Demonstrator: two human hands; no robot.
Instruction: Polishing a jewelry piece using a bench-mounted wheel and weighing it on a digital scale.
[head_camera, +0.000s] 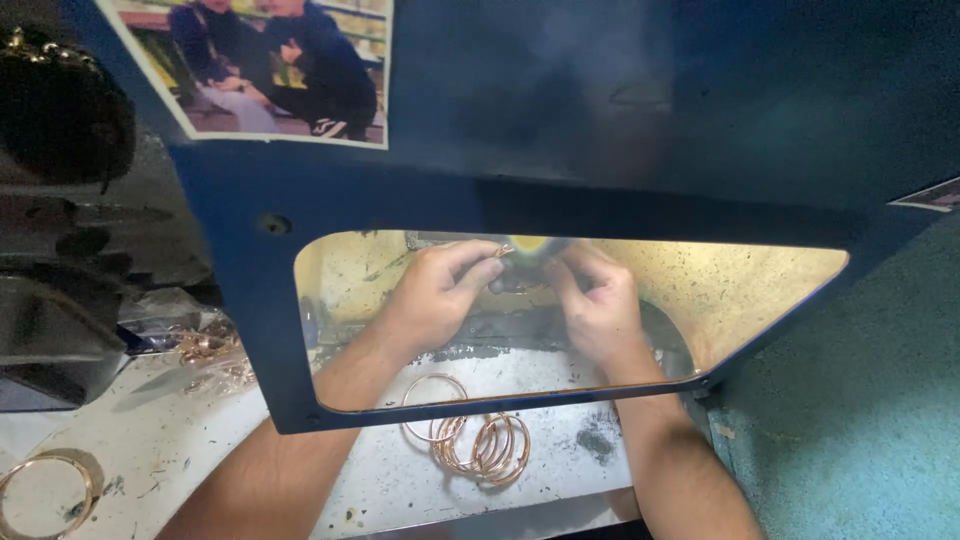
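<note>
I have both hands inside the blue hood, seen through its window. My left hand and right hand meet just under the yellowish wheel at the top middle of the opening. Between them sits a bangle, of which only a small coppery arc shows at my left fingers. Those fingers look pinched together on it; the right fingers curl in close against the same spot, though I cannot tell whether they truly clamp it or only steady it (the knuckles hide the contact).

I judge the bangle light, thin and stiff, a smooth metal ring that could slip or spring from a loose pinch, and narrow enough to bend if squeezed across its width. The safest hold seems to be on the rim at two points either side of the stretch under the wheel.

On the white, soot-marked tabletop, near its front edge and below my wrists, lies a loose pile of bangles. One more ring lies at the front left corner, and a tangle of others sits in a clear bag farther back on the left.
</note>
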